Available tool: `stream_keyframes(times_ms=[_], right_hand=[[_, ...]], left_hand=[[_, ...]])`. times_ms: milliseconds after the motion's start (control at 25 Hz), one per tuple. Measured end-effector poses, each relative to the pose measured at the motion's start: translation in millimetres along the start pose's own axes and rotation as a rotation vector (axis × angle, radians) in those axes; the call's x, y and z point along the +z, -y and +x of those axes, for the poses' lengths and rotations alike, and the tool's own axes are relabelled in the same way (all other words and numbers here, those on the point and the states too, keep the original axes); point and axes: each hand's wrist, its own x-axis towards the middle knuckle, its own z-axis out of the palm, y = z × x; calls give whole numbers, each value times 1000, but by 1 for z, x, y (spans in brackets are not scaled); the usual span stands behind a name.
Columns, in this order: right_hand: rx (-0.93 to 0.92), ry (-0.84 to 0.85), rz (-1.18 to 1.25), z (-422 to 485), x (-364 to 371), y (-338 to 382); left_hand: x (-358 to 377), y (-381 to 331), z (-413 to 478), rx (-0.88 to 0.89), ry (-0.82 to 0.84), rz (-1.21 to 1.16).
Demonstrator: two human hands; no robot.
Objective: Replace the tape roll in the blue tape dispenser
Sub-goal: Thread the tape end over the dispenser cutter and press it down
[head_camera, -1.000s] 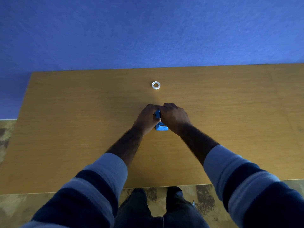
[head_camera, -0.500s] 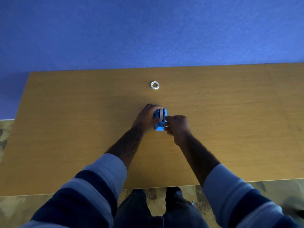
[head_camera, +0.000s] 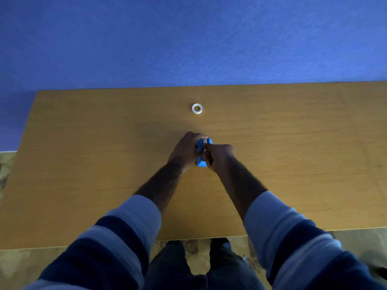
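A small blue tape dispenser (head_camera: 201,163) stands in the middle of the wooden table (head_camera: 293,153). My left hand (head_camera: 185,149) wraps around its left side and holds it. My right hand (head_camera: 219,155) is at its right side, with the index finger stretched onto the top, where a pale roll (head_camera: 205,141) shows in the dispenser's slot. Whether the right hand's other fingers grip anything is hidden. A separate white tape roll (head_camera: 197,108) lies flat on the table beyond the hands, apart from them.
A blue wall (head_camera: 188,38) rises right behind the table's far edge. The table's near edge runs just in front of my legs, over patterned flooring (head_camera: 12,266).
My right hand drew back toward me off the dispenser, uncovering its top, then came forward again with the index finger on top. The left hand stayed on the dispenser. The loose roll did not move.
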Motion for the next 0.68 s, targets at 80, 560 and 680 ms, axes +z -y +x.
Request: stream_keyframes(times_ms=[80, 560, 680], right_hand=[[-1, -17, 14, -4, 2, 1], [78, 40, 178, -12, 4, -3], [72, 29, 185, -14, 3, -2]], left_hand=[[0, -1, 0, 6, -8, 15], [2, 2, 1, -8, 39, 73], [-5, 7, -6, 12, 100, 6]])
